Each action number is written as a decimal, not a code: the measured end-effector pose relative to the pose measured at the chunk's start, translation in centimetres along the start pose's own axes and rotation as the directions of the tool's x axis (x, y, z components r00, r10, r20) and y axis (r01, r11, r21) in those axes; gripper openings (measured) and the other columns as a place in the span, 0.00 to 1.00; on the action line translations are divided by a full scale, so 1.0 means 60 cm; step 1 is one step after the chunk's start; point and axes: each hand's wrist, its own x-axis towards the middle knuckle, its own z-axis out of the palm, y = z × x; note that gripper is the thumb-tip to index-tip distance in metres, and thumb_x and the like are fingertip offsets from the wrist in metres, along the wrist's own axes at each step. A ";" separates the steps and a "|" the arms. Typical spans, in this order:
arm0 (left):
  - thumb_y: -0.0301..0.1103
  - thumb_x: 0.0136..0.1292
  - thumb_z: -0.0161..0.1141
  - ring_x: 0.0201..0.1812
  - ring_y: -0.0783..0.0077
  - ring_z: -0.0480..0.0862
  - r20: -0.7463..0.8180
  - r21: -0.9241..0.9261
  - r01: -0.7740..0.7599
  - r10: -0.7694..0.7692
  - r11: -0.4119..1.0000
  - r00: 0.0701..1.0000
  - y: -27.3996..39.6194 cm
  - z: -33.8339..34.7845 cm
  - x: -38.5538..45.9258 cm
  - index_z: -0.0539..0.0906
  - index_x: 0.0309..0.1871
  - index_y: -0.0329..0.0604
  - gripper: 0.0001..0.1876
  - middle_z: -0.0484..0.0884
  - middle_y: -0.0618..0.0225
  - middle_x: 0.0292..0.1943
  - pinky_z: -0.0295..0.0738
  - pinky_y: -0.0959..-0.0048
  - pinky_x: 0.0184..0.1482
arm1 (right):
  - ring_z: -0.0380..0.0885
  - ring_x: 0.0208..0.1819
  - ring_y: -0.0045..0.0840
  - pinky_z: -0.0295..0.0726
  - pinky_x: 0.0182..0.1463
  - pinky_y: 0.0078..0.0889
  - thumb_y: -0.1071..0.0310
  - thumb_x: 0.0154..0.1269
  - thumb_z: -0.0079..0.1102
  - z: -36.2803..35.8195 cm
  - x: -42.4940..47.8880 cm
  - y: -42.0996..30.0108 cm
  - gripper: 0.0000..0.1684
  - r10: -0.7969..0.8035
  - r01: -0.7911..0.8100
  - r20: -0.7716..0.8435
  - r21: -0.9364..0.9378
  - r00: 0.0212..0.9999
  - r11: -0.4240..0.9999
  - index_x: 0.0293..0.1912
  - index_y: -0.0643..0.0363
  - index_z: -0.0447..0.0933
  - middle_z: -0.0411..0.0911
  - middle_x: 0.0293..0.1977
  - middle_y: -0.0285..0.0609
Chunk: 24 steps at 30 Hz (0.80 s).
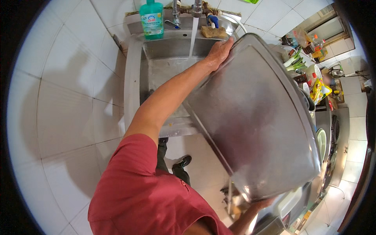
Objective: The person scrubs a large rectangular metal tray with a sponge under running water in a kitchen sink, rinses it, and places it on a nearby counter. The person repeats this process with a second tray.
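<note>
A large rectangular stainless steel tray (249, 123) is held tilted, its broad flat face turned up, partly over the right side of a steel sink (132, 85). My left hand (220, 54) grips its upper left rim, thumb along the edge. My right hand (268, 202) is at the lower edge, mostly hidden beneath the tray, with its fingers out of sight. Water runs from the faucet (197, 10) into the basin, left of my left hand. The tray covers part of the sink's right side.
A green detergent bottle (151, 22) stands at the sink's back left corner, and a brown sponge (213, 32) lies on the back ledge. Scallions (294, 63), a yellow packet (319, 90) and bottles crowd the counter at right. A white container (289, 202) is at lower right. Tiled wall rises at left.
</note>
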 end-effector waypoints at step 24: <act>0.19 0.57 0.50 0.64 0.70 0.62 0.396 0.340 0.265 -0.392 0.903 0.830 -0.132 -0.359 -0.212 0.52 0.71 0.43 0.36 0.57 0.62 0.68 0.54 0.75 0.64 | 0.75 0.37 0.32 0.78 0.41 0.36 0.82 0.52 0.48 0.145 0.150 -0.036 0.30 0.281 -0.820 0.859 0.239 0.428 0.520 0.57 0.62 0.62 0.72 0.41 0.44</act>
